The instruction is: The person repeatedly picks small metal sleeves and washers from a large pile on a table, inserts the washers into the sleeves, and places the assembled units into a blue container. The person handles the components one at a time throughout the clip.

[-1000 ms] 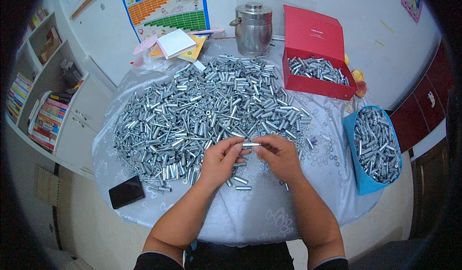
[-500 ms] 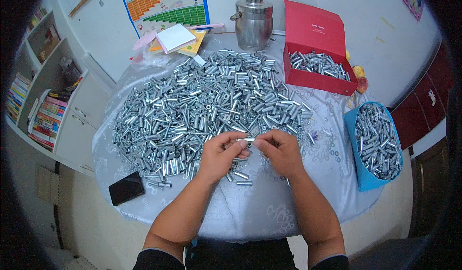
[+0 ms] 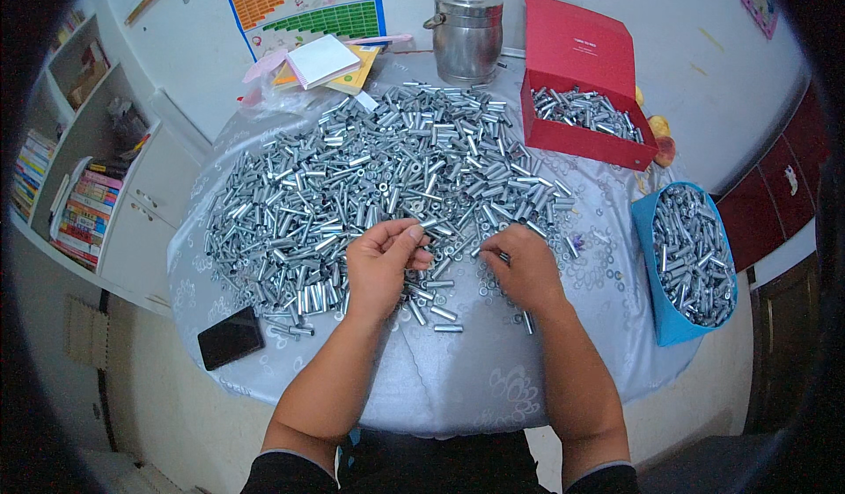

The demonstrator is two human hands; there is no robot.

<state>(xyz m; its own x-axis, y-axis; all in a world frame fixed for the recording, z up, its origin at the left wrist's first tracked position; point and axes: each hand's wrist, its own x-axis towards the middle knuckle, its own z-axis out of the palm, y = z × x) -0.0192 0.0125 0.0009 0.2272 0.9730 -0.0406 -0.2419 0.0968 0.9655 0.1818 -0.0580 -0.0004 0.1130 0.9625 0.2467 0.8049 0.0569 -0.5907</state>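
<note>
A broad heap of small silvery metal tubes and bolt-like pieces (image 3: 352, 173) covers much of the table, both hands being at its near edge. My left hand (image 3: 380, 265) is closed in a pinch of thumb and forefinger; a small shiny piece shows by the fingertips, too small to name. A short distance to the right, my right hand (image 3: 525, 270) has its thumb and fingers pressed together, with the end of a metal tube (image 3: 476, 252) showing at the tips. Several loose tubes (image 3: 447, 328) lie on the cloth between my forearms.
A red lidded box (image 3: 585, 153) and a blue bin (image 3: 649, 265), both holding metal pieces, stand to the right. Behind the heap are a steel pot (image 3: 468, 41) and a notepad (image 3: 322, 60). A black phone (image 3: 231, 339) lies front left; loose rings (image 3: 607, 261) dot the right side.
My hands, which met at one metal tube, have moved apart: the left slightly left and away from me, the right slightly right. The tube is no longer held between them.
</note>
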